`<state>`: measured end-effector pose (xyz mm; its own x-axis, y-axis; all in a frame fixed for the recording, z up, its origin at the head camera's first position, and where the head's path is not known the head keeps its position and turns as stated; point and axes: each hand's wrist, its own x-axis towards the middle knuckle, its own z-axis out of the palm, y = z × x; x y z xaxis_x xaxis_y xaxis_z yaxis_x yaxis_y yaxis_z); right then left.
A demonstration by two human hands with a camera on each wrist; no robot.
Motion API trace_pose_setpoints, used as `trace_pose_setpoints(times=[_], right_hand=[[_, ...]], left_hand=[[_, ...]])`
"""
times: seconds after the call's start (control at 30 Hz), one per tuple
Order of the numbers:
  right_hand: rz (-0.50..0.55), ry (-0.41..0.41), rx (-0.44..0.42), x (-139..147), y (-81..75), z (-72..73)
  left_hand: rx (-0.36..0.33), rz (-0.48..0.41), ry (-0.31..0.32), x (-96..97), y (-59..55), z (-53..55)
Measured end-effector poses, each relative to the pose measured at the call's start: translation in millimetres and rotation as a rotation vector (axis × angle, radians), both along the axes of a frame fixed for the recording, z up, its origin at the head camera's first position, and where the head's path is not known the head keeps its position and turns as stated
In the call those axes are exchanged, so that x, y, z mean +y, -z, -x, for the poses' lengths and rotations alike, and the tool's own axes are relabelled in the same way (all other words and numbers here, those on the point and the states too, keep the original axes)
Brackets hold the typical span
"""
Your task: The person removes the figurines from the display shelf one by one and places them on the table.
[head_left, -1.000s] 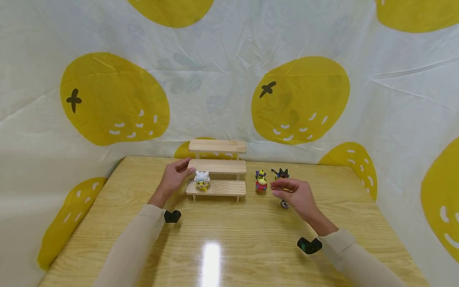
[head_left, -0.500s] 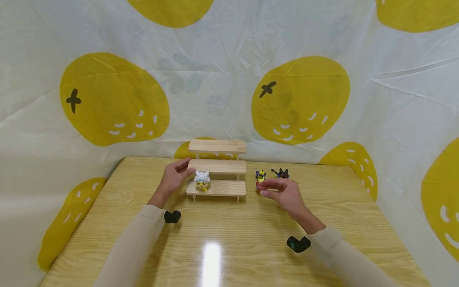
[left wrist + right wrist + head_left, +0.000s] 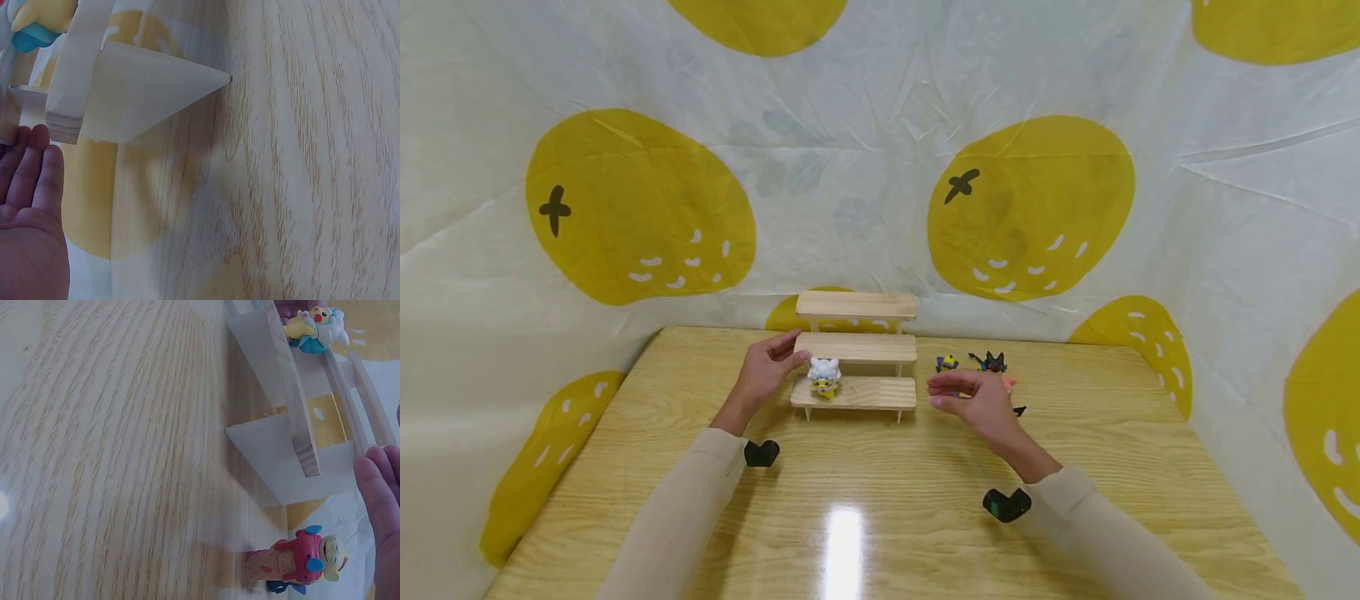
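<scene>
My left hand [image 3: 762, 375] pinches the left end of the middle tier of a three-tier wooden display shelf [image 3: 880, 392], thumb in front and fingers behind. On the bottom tier's left part stands a small yellow figurine [image 3: 824, 377] with a white hood and teal base. To the right of the shelf, my right hand [image 3: 981, 404] hovers with extended fingers and nothing between them. In the right wrist view, a red figurine [image 3: 301, 557] with blue ears and a waffle-patterned lower part stands on the table below that hand. The hand hides it in the head view.
Behind the right hand stand a purple-and-yellow figurine [image 3: 947, 362] and a black figurine [image 3: 995, 362], plus a partly covered pink one [image 3: 1008, 383]. The wooden table [image 3: 880, 500] meets a white cloth backdrop [image 3: 842, 167] printed with yellow fruit.
My right hand has moved left toward the shelf, covering the red figurine and uncovering the black and pink ones. The left hand and the hooded figurine have stayed in place.
</scene>
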<state>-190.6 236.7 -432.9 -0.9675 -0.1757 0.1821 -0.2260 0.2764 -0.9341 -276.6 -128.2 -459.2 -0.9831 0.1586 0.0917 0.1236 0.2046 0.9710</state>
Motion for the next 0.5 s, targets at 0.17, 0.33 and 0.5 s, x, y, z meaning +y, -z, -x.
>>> trace_pose_setpoints(times=[0.17, 0.33, 0.5], right_hand=[[0.011, 0.005, -0.027, -6.2, 1.5, 1.6], [0.023, 0.001, -0.035, -13.8, 1.8, 4.1], [0.033, -0.006, -0.029, -23.2, 3.9, 7.9]], left_hand=[[0.002, 0.001, 0.002, 0.0, 0.5, 0.5], [-0.002, 0.005, -0.002, -0.9, 0.9, 0.4], [0.001, 0.003, -0.001, -0.2, 0.5, 0.4]])
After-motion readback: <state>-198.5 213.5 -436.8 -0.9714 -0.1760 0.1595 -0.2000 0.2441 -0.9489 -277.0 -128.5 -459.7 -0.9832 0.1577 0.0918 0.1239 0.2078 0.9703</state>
